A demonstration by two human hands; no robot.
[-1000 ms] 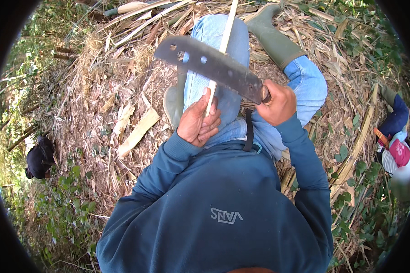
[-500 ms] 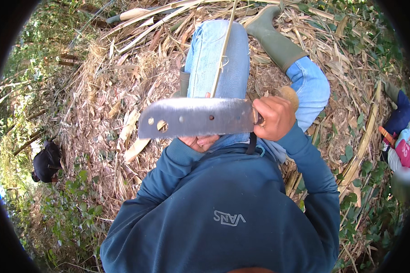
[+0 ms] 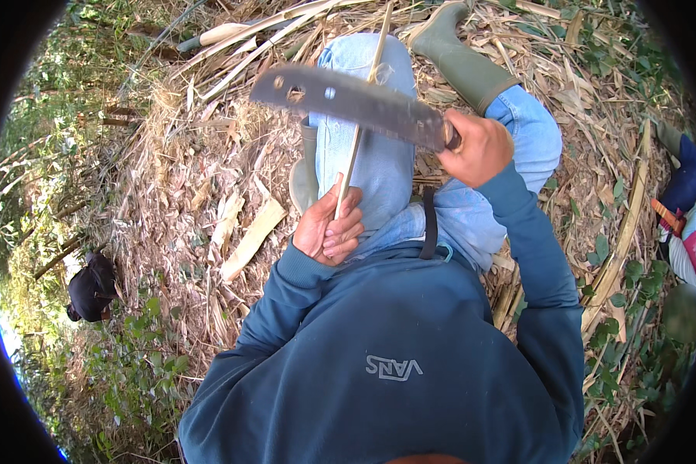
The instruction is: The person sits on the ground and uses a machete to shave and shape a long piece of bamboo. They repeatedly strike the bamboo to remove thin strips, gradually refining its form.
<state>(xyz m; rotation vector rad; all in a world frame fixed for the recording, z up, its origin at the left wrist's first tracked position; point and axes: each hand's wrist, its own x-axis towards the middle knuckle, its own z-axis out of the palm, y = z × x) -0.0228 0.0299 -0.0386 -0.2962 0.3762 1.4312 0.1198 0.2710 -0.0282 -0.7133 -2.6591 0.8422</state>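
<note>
A long, thin pale strip, perhaps split bamboo, runs forward from my closed left hand across my jeans-clad knee. My right hand is wrapped round the handle of a machete. Its broad dark blade has several holes and points to the left, lying across the strip over the knee. Motion slightly smears the blade. A small curl of shaving clings near the strip, beyond the blade. Most of the machete's handle is hidden inside my fist.
Dry leaves and husks cover the ground. A flat pale piece of split wood lies left of my left hand. Long stalks cross the far side. One person in black is at far left, another at the right edge.
The machete has moved forward from above my left hand to over the knee, its tip swinging farther away. My left hand, mostly covered before, now shows gripping the strip.
</note>
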